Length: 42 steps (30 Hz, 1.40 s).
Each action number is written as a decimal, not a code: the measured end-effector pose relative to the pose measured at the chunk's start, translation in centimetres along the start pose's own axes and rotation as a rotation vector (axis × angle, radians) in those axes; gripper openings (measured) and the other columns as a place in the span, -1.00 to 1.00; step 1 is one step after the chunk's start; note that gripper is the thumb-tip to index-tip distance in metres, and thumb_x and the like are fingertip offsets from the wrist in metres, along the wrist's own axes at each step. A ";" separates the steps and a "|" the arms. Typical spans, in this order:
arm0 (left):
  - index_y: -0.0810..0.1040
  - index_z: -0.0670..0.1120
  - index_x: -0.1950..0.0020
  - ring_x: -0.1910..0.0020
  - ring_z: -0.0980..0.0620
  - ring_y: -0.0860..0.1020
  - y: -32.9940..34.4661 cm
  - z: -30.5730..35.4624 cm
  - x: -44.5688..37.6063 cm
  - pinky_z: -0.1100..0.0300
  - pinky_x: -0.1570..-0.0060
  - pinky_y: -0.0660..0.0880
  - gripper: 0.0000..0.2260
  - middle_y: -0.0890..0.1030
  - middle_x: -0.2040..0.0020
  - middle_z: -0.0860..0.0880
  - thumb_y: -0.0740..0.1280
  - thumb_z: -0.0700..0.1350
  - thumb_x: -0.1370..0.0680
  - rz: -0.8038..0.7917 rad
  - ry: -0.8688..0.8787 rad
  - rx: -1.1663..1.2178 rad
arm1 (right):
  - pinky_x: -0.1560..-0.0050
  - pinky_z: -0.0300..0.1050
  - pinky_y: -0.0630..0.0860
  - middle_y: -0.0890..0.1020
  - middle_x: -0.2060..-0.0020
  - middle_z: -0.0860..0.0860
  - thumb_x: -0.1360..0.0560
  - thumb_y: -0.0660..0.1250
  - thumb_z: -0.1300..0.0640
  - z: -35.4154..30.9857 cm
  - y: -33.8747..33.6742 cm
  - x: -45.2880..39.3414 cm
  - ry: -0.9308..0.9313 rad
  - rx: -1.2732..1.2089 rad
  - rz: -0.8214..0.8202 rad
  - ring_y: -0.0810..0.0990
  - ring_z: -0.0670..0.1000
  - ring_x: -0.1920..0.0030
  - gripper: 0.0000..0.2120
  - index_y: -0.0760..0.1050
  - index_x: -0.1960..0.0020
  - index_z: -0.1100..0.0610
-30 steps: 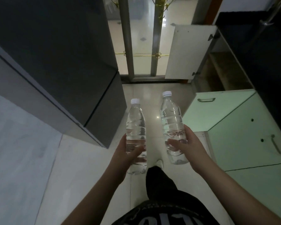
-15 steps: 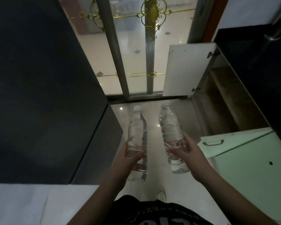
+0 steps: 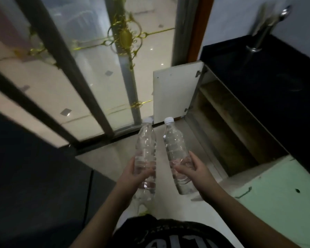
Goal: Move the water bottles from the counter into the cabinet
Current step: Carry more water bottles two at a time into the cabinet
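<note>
Faucet (image 3: pixel 265 27), at 1 o'clock: motion-blurred, top cut off by the upper edge.
Cabinet (image 3: pixel 227 126), at 3 o'clock: interior dim, contents could not be told.
Green door (image 3: pixel 283 199), at 4 o'clock: ran off the right edge.
Left bottle (image 3: pixel 145 154): lower body partly hidden by the left hand (image 3: pixel 132 176).
Shirt (image 3: pixel 168 235), at 6 o'clock: lettering cut off by the bottom edge.

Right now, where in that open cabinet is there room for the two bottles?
The open cabinet shows two bare levels: an upper shelf beneath the black counter, and the floor below it, beside the white door. Both hands are full: left hand, right hand.
</note>
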<state>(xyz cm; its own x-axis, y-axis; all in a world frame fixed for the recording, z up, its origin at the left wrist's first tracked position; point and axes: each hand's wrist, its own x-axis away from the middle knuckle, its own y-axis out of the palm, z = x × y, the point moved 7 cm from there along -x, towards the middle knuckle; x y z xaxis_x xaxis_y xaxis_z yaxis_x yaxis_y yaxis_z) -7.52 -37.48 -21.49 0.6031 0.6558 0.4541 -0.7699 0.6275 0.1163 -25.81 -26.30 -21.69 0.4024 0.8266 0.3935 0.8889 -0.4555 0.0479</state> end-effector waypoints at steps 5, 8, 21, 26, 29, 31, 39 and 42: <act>0.54 0.19 -0.18 0.01 0.03 0.69 2.0 4.2 -7.7 0.26 0.21 0.60 -0.37 0.72 -0.04 0.03 0.59 0.19 -0.15 -0.217 -0.031 -0.103 | 0.23 -0.37 0.56 0.70 0.05 -0.22 -0.30 0.56 -0.05 -1.9 -2.9 -2.6 -0.006 -0.067 0.213 0.69 -0.14 0.09 -0.61 0.54 0.01 -0.42; 0.53 0.20 -0.18 0.03 0.02 0.69 4.6 5.6 -12.0 0.27 0.23 0.59 -0.44 0.71 -0.04 0.03 0.55 0.15 -0.20 -0.340 -0.055 -0.147 | 0.08 -0.16 0.62 0.70 -0.01 -0.12 -0.23 0.58 -0.17 -1.8 -6.2 -3.6 0.019 -0.103 0.334 0.69 -0.05 0.01 -0.52 0.52 -0.10 -0.34; 0.54 0.18 -0.20 0.12 -0.13 0.68 15.9 8.0 -28.3 0.08 0.21 0.61 -0.29 0.69 -0.01 -0.13 0.67 0.13 -0.09 -0.591 -0.269 -0.279 | 0.02 -0.13 0.55 0.64 -0.01 -0.36 -0.20 0.51 -0.35 -0.8 -17.2 -11.5 0.081 -0.169 0.602 0.66 -0.22 0.02 -0.47 0.39 -0.11 -0.50; 0.54 0.14 -0.21 0.06 -0.15 0.69 17.7 7.7 -33.5 -0.09 0.09 0.64 -0.36 0.70 -0.04 -0.11 0.62 0.06 -0.16 -0.578 -0.313 -0.367 | -0.08 -0.12 0.58 0.63 -0.11 -0.19 -0.25 0.55 -0.20 -1.2 -19.6 -15.2 0.097 -0.176 0.654 0.65 -0.12 -0.08 -0.34 0.38 -0.28 -0.33; 0.56 0.05 -0.17 0.16 -0.09 0.69 18.3 6.5 -36.1 -0.07 0.11 0.62 -0.45 0.71 0.04 -0.11 0.56 0.00 -0.20 -0.536 -0.360 -0.384 | -0.14 0.03 0.57 0.63 -0.12 -0.13 -0.26 0.55 -0.19 -0.4 -20.4 -16.4 0.129 -0.233 0.733 0.65 -0.09 -0.08 -0.34 0.37 -0.29 -0.31; 0.57 0.06 -0.16 0.14 -0.10 0.68 18.7 6.1 -38.5 -0.07 0.10 0.61 -0.43 0.71 0.05 -0.10 0.57 0.05 -0.17 -0.546 -0.389 -0.417 | -0.10 0.00 0.58 0.65 -0.07 -0.16 -0.25 0.51 -0.25 0.2 -20.7 -17.4 0.160 -0.265 0.788 0.67 -0.10 -0.04 -0.39 0.38 -0.24 -0.34; 0.60 0.19 -0.12 0.10 -0.09 0.70 20.5 2.5 -51.4 -0.01 0.13 0.60 -0.44 0.72 0.02 -0.09 0.63 0.13 -0.16 -0.739 -0.458 -0.570 | 0.00 -0.06 0.60 0.68 -0.06 -0.12 -0.30 0.52 -0.20 4.3 -21.5 -25.4 0.168 -0.471 1.078 0.68 -0.07 -0.01 -0.38 0.40 -0.30 -0.19; 0.58 0.07 -0.13 0.19 -0.15 0.68 22.8 1.3 -54.5 0.05 0.30 0.60 -0.44 0.70 0.04 -0.25 0.57 0.06 -0.15 -0.791 -0.497 -0.574 | 0.06 -0.10 0.62 0.68 -0.07 -0.07 -0.35 0.54 -0.09 6.2 -21.8 -28.4 0.146 -0.581 1.179 0.69 -0.03 -0.02 -0.40 0.40 -0.33 -0.12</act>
<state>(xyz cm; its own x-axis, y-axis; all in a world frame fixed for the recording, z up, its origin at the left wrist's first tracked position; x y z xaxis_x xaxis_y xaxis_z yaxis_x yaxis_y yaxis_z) -58.21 -59.50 -42.45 0.6333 -0.1803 0.7526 0.0874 0.9829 0.1620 -55.31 -37.78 -39.60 0.8052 -0.1865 0.5630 -0.2126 -0.9769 -0.0195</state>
